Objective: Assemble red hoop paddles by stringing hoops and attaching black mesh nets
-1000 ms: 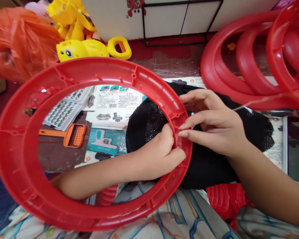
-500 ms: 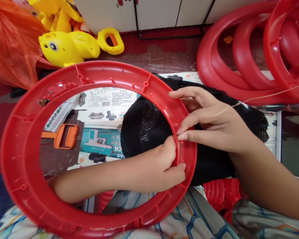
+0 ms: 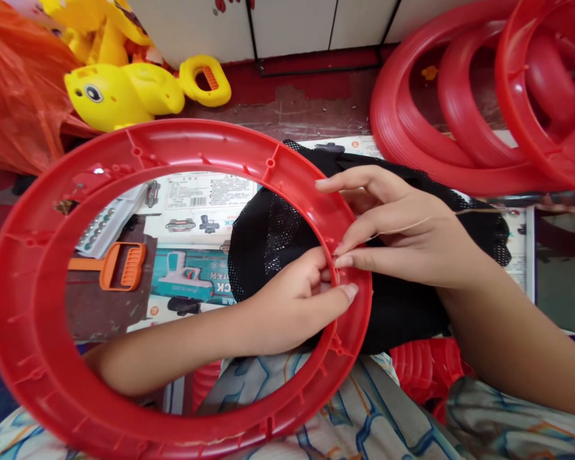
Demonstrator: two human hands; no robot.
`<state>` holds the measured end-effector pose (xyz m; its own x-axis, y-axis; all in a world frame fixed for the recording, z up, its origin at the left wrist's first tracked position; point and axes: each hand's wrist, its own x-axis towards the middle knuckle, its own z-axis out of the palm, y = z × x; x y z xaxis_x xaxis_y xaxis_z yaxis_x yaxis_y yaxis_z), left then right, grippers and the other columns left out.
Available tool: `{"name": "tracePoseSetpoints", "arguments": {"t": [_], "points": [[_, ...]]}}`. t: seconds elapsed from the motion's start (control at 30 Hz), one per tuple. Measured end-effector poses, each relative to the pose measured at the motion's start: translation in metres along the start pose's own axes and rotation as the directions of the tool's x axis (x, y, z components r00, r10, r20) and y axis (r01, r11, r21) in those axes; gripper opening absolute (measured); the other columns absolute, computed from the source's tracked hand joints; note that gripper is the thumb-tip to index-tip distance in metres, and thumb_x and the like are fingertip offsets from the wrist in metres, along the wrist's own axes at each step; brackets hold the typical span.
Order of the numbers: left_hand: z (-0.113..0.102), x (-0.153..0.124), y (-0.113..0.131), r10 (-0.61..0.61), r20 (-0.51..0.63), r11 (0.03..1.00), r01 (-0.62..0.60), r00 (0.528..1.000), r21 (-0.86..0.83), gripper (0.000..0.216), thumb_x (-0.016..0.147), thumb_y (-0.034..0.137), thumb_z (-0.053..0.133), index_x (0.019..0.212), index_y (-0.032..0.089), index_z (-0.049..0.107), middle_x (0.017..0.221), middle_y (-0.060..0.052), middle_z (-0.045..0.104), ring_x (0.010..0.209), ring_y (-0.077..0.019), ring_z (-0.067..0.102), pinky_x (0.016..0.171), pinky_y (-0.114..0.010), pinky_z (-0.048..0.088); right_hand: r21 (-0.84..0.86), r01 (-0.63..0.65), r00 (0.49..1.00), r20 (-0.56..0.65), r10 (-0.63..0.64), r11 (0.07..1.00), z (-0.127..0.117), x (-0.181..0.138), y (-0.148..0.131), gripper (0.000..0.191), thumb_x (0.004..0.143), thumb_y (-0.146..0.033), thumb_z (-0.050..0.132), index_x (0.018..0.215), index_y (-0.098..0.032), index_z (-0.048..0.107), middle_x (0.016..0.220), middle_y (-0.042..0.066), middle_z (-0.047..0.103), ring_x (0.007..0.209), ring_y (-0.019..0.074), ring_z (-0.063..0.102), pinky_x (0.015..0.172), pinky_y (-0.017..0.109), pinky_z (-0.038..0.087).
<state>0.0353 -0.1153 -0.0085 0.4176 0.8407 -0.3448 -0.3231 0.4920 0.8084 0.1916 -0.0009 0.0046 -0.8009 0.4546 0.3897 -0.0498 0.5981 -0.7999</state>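
A large red plastic ring [image 3: 38, 358] rests tilted on my lap. My left hand [image 3: 301, 300] reaches through its opening and pinches the ring's right rim, thumb on top and fingers behind. My right hand [image 3: 402, 236] comes from the right, its fingertips pressed together at the same spot on the rim, with a thin pale thread [image 3: 474, 211] running across its back. Black mesh netting [image 3: 278, 236] lies under both hands and behind the ring.
Several more red rings [image 3: 436, 147] lean at the upper right. Yellow toy parts [image 3: 124, 89] and an orange mesh bag [image 3: 19, 96] sit at the upper left. Printed toy cartons [image 3: 196, 268] and an orange-handled tool [image 3: 119, 265] show through the ring.
The ring has shifted slightly left and down in view. My left thumb has straightened along the rim. The thread now lies across the back of my right hand.
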Motion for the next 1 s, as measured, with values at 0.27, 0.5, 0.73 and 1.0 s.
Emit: {"name": "tracePoseSetpoints", "arguments": {"t": [0.27,0.5,0.73,1.0], "points": [[-0.004,-0.002,0.006,0.074,-0.132,0.919,-0.016,0.988,0.395,0.04,0.086,0.019,0.055,0.122,0.022,0.035,0.103,-0.003,0.057,0.088,-0.0173,0.057,0.075,-0.032,0.048,-0.055,0.098,0.995,0.0,-0.098,0.994,0.003,-0.001,0.002,0.003,0.081,-0.018,0.075,0.084,-0.018,0.074,0.12,0.009,0.061,0.115,0.0187,0.061,0.1,0.033,0.054],[-0.009,-0.007,0.026,-0.055,-0.06,0.84,0.078,0.997,0.537,0.038,0.084,0.02,0.054,0.117,0.019,0.035,0.108,-0.007,0.056,0.098,-0.0222,0.057,0.079,-0.036,0.049,-0.163,0.222,0.974,0.084,-0.21,0.961,-0.002,-0.001,0.0,0.003,0.086,-0.02,0.071,0.088,-0.019,0.073,0.129,0.008,0.055,0.128,0.0142,0.052,0.11,0.027,0.046],[-0.008,-0.005,0.014,0.064,-0.034,0.895,-0.042,0.997,0.445,0.033,0.085,0.013,0.051,0.114,0.019,0.036,0.126,-0.007,0.051,0.119,-0.0215,0.051,0.099,-0.038,0.045,-0.114,0.115,0.993,0.04,-0.111,0.987,0.004,-0.003,-0.003,0.004,0.083,-0.019,0.071,0.08,-0.017,0.073,0.132,0.009,0.055,0.125,0.0199,0.054,0.11,0.033,0.046],[-0.012,-0.001,0.003,0.112,-0.059,0.942,-0.087,0.992,0.323,0.033,0.089,0.016,0.048,0.12,0.02,0.039,0.126,-0.007,0.055,0.121,-0.0217,0.053,0.096,-0.034,0.046,-0.045,-0.081,0.996,0.039,0.083,0.996,0.013,0.0,-0.007,0.008,0.078,-0.018,0.071,0.07,-0.019,0.072,0.128,0.009,0.059,0.115,0.0235,0.062,0.104,0.035,0.052]]}}
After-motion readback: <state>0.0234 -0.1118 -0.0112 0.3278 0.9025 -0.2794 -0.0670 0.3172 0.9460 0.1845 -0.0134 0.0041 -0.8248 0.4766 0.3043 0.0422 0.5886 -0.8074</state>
